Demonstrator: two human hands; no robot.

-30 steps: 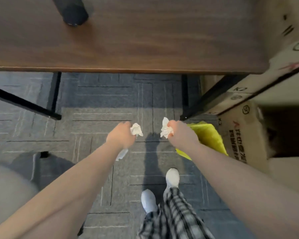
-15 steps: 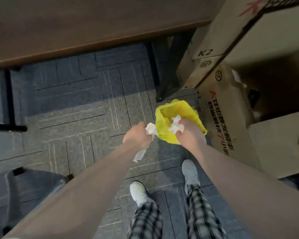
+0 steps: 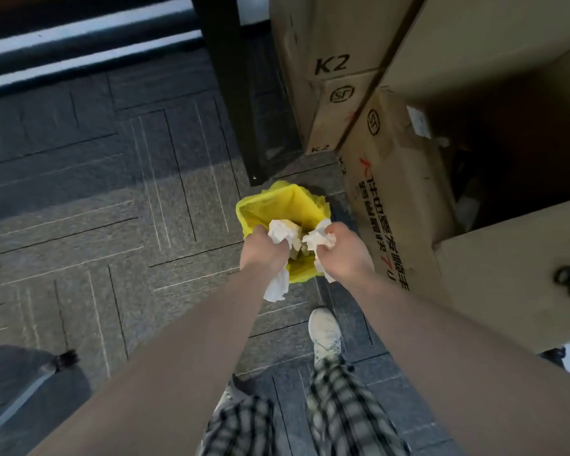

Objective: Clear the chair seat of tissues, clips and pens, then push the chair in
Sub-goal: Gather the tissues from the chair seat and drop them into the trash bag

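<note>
Head view: grey carpet [image 3: 112, 225] is seen below, with stacked cardboard boxes [image 3: 392, 199] at the right and a black leg [image 3: 234, 93] rising beside them. A yellow-lined bin [image 3: 277, 205] stands on the carpet, just beside the boxes. Both hands are held over its opening. The left hand [image 3: 264, 255] is closed in a fist on a crumpled tissue [image 3: 278, 235], whose tail hangs below the wrist. The right hand [image 3: 346, 255] is likewise closed on a second tissue [image 3: 320, 240].
</note>
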